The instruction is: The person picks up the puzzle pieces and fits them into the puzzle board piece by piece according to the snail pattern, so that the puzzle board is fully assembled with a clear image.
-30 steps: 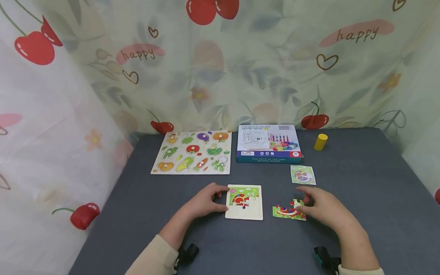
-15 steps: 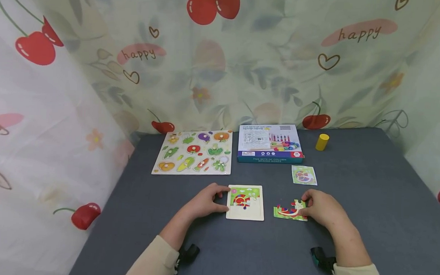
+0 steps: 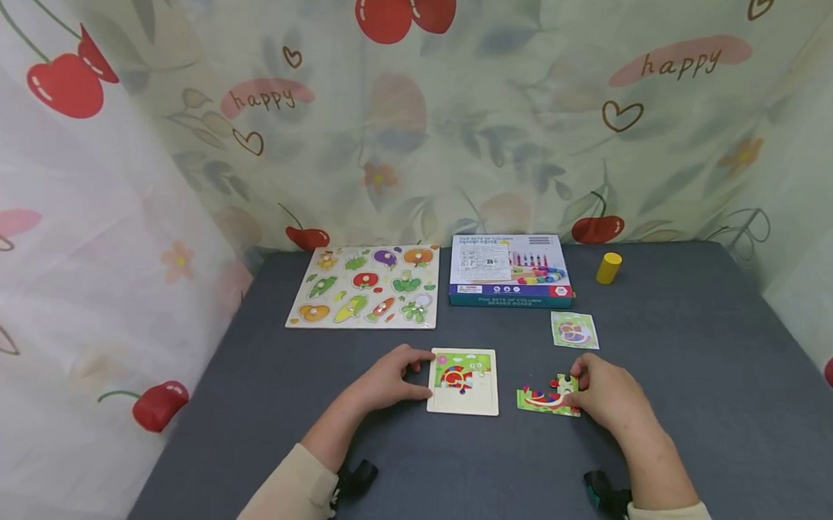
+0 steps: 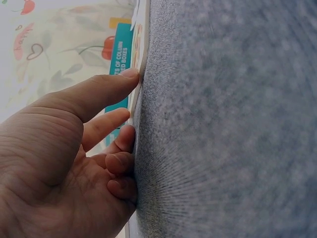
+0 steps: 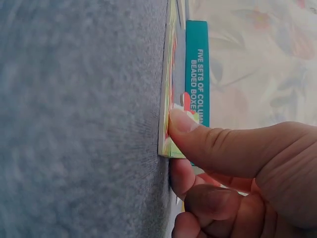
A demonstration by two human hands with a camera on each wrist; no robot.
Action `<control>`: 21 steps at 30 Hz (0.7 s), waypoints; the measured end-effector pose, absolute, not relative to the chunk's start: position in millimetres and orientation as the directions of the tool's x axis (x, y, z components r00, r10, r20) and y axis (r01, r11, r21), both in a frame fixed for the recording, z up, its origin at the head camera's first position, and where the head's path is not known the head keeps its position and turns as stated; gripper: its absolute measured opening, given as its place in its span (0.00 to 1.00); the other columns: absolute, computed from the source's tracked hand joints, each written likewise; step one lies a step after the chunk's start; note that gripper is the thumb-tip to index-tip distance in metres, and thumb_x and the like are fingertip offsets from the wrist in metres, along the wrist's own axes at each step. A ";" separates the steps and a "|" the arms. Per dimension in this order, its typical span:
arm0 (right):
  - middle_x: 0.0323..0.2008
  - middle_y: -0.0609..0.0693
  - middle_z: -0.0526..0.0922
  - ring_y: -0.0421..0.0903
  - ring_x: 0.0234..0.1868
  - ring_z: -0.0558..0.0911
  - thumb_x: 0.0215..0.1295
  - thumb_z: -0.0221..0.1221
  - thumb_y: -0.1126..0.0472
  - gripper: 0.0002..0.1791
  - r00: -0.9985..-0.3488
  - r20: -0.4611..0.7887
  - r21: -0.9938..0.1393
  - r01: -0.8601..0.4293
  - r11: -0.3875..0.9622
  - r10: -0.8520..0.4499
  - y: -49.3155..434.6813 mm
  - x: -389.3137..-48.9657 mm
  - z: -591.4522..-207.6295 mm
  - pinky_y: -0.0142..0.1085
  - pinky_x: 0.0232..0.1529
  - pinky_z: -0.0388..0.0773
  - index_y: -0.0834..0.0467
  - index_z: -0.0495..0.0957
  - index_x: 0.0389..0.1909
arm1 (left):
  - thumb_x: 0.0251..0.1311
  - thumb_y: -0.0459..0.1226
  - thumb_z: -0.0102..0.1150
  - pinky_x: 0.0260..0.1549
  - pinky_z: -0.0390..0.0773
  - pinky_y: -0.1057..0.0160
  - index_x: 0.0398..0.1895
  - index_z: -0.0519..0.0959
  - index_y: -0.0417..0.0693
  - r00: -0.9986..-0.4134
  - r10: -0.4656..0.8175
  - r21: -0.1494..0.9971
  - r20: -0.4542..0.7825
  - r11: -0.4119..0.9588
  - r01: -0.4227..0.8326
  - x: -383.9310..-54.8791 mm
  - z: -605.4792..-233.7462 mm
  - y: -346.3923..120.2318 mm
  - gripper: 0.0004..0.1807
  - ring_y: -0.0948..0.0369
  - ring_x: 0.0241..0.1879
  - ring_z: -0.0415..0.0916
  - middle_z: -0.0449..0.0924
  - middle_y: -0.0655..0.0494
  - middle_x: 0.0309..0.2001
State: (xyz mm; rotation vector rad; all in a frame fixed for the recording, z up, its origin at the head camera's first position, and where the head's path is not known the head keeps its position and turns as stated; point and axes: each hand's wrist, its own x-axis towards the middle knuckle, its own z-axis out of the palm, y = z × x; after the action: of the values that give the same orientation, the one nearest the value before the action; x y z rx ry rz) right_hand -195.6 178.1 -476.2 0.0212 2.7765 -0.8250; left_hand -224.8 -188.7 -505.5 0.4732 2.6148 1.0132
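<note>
A square puzzle tray (image 3: 462,403) lies on the dark table, its upper part filled with a colourful snail-like picture. At its left edge is my left hand (image 3: 388,380), with thumb and index fingertips touching the side. To the right of the tray lie loose jigsaw pieces (image 3: 538,402) in green, red and white. My right hand (image 3: 611,393) pinches a jigsaw piece (image 3: 565,384) between thumb and index finger. In the right wrist view, the thumb (image 5: 185,121) covers part of that piece, and a red tab stands up beyond it.
Behind the tray are a vegetable peg puzzle board (image 3: 348,323) and a beaded-set box (image 3: 511,300). A small picture card (image 3: 575,330) lies behind the loose pieces. A yellow cylinder (image 3: 609,268) stands at the back right, in front of the patterned curtain (image 3: 462,139).
My right index finger has closed in toward the thumb, and the right hand now pinches a jigsaw piece that tilts up slightly. My left hand stays at the tray's edge.
</note>
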 end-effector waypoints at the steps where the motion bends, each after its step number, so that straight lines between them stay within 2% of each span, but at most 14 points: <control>1: 0.32 0.53 0.76 0.51 0.32 0.73 0.56 0.75 0.59 0.21 -0.971 -0.231 -0.535 0.082 0.841 -0.053 177.7 -195.1 -476.4 0.45 0.34 0.69 0.61 0.75 0.43 | 0.59 0.43 0.76 0.37 0.67 0.58 0.67 0.78 0.52 -0.902 0.403 0.689 -0.156 0.699 0.192 -224.8 -505.8 -188.7 0.32 0.58 0.40 0.66 0.69 0.55 0.42; 10: 0.34 0.53 0.78 0.51 0.35 0.75 0.57 0.75 0.60 0.21 -0.972 -0.223 -0.559 0.070 0.826 -0.068 178.5 -193.1 -478.8 0.47 0.38 0.72 0.64 0.79 0.48 | 0.59 0.43 0.76 0.37 0.67 0.59 0.67 0.78 0.52 -0.901 0.405 0.686 -0.158 0.701 0.194 -224.0 -505.6 -188.0 0.32 0.57 0.39 0.67 0.69 0.54 0.42; 15: 0.34 0.53 0.76 0.51 0.36 0.74 0.59 0.74 0.60 0.18 -0.969 -0.226 -0.595 0.060 0.801 -0.095 181.8 -195.1 -480.4 0.45 0.38 0.70 0.63 0.80 0.45 | 0.59 0.42 0.75 0.37 0.67 0.58 0.67 0.78 0.51 -0.899 0.409 0.692 -0.156 0.695 0.196 -224.5 -505.6 -188.4 0.32 0.57 0.39 0.66 0.69 0.55 0.42; 21: 0.33 0.53 0.73 0.51 0.35 0.72 0.59 0.74 0.58 0.20 -0.963 -0.247 -0.641 0.079 0.764 -0.107 186.2 -198.0 -483.9 0.43 0.36 0.67 0.64 0.80 0.47 | 0.59 0.42 0.76 0.38 0.67 0.58 0.67 0.78 0.52 -0.900 0.407 0.689 -0.155 0.698 0.197 -225.1 -505.6 -188.0 0.32 0.57 0.39 0.67 0.69 0.55 0.42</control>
State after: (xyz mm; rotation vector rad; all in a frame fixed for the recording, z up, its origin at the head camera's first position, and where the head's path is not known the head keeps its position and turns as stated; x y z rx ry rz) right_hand -198.0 186.2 -483.9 -0.0213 2.6917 -0.9952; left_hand -225.1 -188.0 -505.6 0.4768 2.6127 1.0101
